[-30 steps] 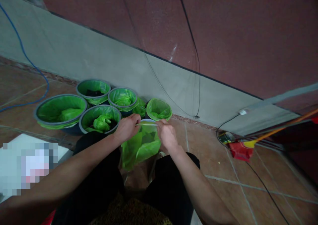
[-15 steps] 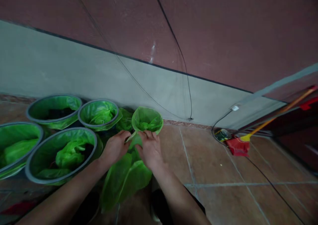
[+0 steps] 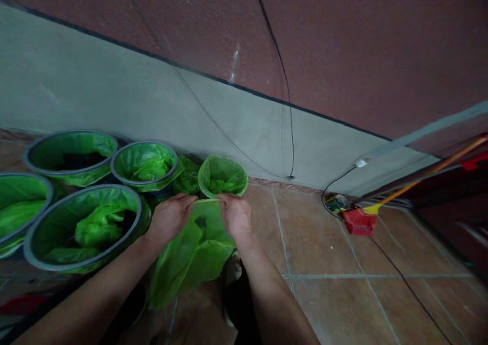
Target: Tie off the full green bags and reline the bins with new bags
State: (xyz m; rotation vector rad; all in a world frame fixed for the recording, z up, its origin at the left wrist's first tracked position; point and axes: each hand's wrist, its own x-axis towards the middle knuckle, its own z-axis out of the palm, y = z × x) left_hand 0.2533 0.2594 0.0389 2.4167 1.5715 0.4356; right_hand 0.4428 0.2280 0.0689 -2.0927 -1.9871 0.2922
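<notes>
A thin green plastic bag [image 3: 194, 258] hangs stretched between my hands, its top edge pulled straight. My left hand [image 3: 172, 215] is closed on the left end of that edge, and my right hand [image 3: 235, 214] grips the right end. Lower down, the bag spreads loosely in folds above the floor. Just beyond my hands stands a small bin [image 3: 222, 176] lined with green plastic. Left of it lies more crumpled green plastic [image 3: 186, 175]. My fingertips are partly hidden by the backs of my hands.
Several grey-rimmed bins with green liners stand at the left, among them a large near bin [image 3: 133, 228] and a smaller one [image 3: 175, 162]. A red dustpan [image 3: 359, 221] and yellow-ended broom [image 3: 375, 209] are at the right. A black cable [image 3: 404, 279] crosses the tiled floor [image 3: 324, 243].
My hands have moved apart, drawing the bag's top edge taut between them. The bag now hangs more spread out. The view has shifted slightly.
</notes>
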